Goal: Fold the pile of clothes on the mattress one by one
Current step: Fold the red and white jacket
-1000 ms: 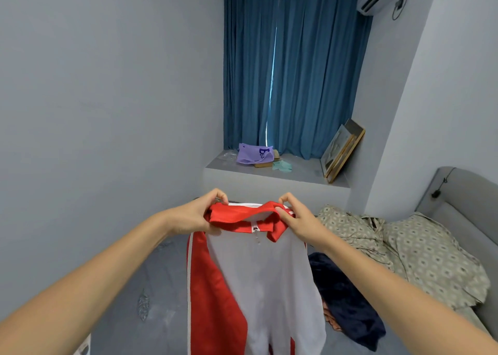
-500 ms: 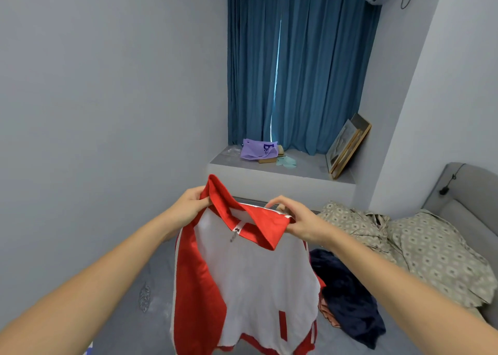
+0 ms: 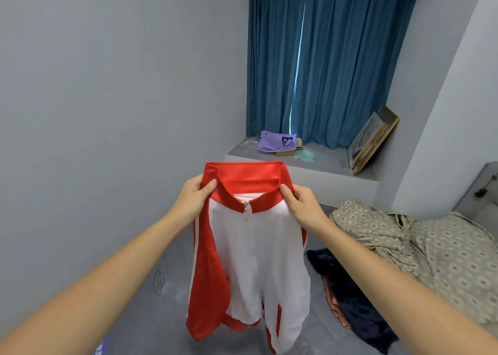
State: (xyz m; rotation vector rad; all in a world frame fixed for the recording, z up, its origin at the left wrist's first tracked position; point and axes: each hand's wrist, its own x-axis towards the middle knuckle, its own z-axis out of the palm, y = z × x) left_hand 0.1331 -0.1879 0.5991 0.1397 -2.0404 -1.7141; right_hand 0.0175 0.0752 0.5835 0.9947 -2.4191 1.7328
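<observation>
A red and white zip jacket (image 3: 256,255) hangs in the air in front of me, its red collar standing up and its zip pull showing at the neck. My left hand (image 3: 192,197) pinches the collar's left end and my right hand (image 3: 300,202) pinches the right end. The jacket's body and red sleeves dangle above the grey mattress (image 3: 151,322). A dark navy garment (image 3: 347,295) with an orange one under it lies on the mattress to the right.
A patterned beige blanket and pillows (image 3: 431,252) are heaped at the right by a grey headboard. Behind, a ledge (image 3: 323,163) under blue curtains carries a purple bag (image 3: 276,141) and leaning picture frames (image 3: 373,139). A grey wall stands close on the left.
Both hands raised the jacket and spread the collar, which had been folded over and now stands upright. The jacket hangs straighter and higher above the mattress.
</observation>
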